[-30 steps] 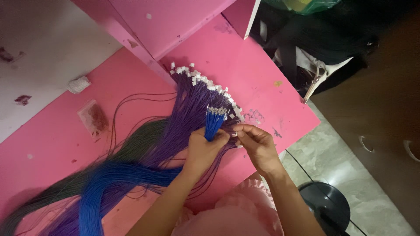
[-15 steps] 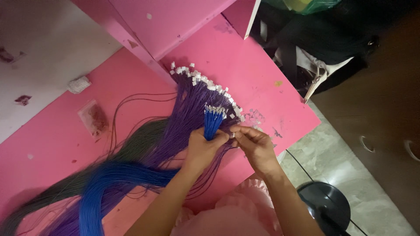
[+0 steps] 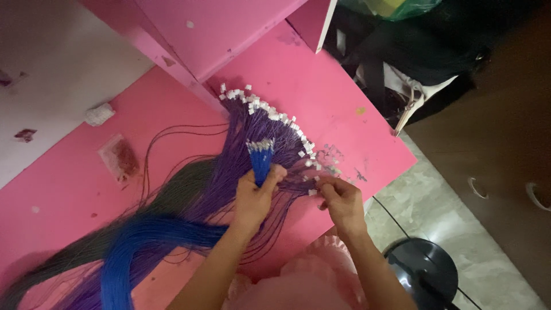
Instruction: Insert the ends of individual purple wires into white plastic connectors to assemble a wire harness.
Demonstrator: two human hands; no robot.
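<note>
My left hand (image 3: 256, 196) grips a bundle of blue wires (image 3: 261, 163) near their metal-tipped ends, which stick up above the fist. The blue wires run down to the lower left (image 3: 138, 241). Beside it, my right hand (image 3: 340, 200) pinches a small white connector on a purple wire. A fan of purple wires (image 3: 258, 135) with white connectors at their ends lies spread on the pink table (image 3: 321, 74) under both hands. Dark green wires (image 3: 166, 198) lie to the left of the purple ones.
A pink shelf unit (image 3: 218, 28) stands at the back. A small clear packet (image 3: 119, 156) and a white wad (image 3: 99, 113) lie at the left. Loose white connectors (image 3: 332, 156) sit near the table's right edge. A black round base (image 3: 425, 272) stands on the floor below.
My right hand has moved slightly right and away from the left hand, with a white connector in its fingers. The left hand keeps its hold on the blue bundle.
</note>
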